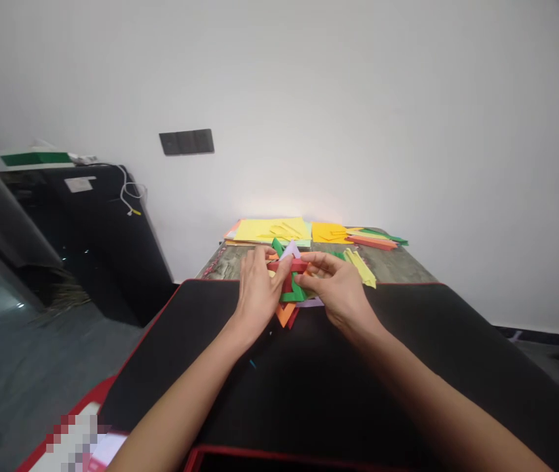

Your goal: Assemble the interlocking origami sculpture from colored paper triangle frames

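Note:
Between my two hands is a folded-paper model (293,296) made of interlocking strips in green, red, orange and lilac, with pointed corners sticking out. My left hand (259,278) grips its left side, the thumb pressed along a red strip. On the right side my right hand (334,280) pinches the paper between thumb and fingers. Parts of the model are hidden behind the fingers. Just beyond my right hand lie pale yellow folded strips (360,267).
A black mat (279,393) with red edging covers the table's near part. At the back sit yellow paper sheets (269,228), orange sheets (327,231) and a pile of coloured strips (375,240). A black cabinet (97,242) stands left; a wall (407,131) rises behind.

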A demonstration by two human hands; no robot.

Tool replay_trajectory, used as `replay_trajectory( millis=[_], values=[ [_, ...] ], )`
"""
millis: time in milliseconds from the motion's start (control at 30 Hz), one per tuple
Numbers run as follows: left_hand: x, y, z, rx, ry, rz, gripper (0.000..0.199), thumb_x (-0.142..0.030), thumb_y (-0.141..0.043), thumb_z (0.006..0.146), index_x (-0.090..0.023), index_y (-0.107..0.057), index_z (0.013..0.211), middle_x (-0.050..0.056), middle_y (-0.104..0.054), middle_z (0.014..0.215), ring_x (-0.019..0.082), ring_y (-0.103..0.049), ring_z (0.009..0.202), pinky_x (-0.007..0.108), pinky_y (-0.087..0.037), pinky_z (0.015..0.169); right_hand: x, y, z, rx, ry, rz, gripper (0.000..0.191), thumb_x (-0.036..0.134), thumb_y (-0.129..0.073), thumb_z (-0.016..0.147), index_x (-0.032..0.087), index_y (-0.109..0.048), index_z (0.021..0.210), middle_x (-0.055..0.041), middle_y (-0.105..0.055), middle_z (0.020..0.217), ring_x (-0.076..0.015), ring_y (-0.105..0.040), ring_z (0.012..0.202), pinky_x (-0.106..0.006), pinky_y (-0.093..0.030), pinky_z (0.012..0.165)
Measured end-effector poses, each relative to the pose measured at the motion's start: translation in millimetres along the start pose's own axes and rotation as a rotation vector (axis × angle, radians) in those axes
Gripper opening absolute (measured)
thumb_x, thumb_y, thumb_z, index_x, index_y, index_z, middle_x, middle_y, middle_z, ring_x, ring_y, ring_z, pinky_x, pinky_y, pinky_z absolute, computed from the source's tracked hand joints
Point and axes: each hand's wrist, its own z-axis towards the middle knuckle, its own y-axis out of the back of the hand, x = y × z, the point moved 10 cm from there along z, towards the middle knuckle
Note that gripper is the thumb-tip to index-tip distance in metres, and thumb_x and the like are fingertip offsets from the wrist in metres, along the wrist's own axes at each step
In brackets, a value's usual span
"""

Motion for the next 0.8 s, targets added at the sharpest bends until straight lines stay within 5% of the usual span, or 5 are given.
replay_trajectory(
  millis=[333,800],
  values=[
    [0.8,39.8,-50.5,-0.151,0.056,0.043,0.019,-0.034,-0.053,0.09,-0.018,-0.051,0.1,0.01,-0.06,0.101,0.025,-0.054,0.1,0.04,-0.042,0.09,1.9,-20.3,-45.3,0.063,0.04,-0.046,0.033,0.017,-0.075,0.042,0.015,-0.066,0.074,0.0003,-0.06,0.07,-0.0123,-0.054,0.065,-0.026,-0.045,0.057],
    [-3.6,33.0,-61.7,-0.188,0.067,0.075,0.023,-0.037,-0.052,0.09,-0.017,-0.053,0.102,0.011,-0.06,0.101,0.026,-0.053,0.1,0.04,-0.041,0.087,-6.9,-6.5,-49.4,0.013,0.022,0.004,0.031,0.013,-0.076,0.042,0.014,-0.065,0.07,0.0033,-0.058,0.059,-0.0095,-0.052,0.056,-0.024,-0.043,0.052]
  ],
)
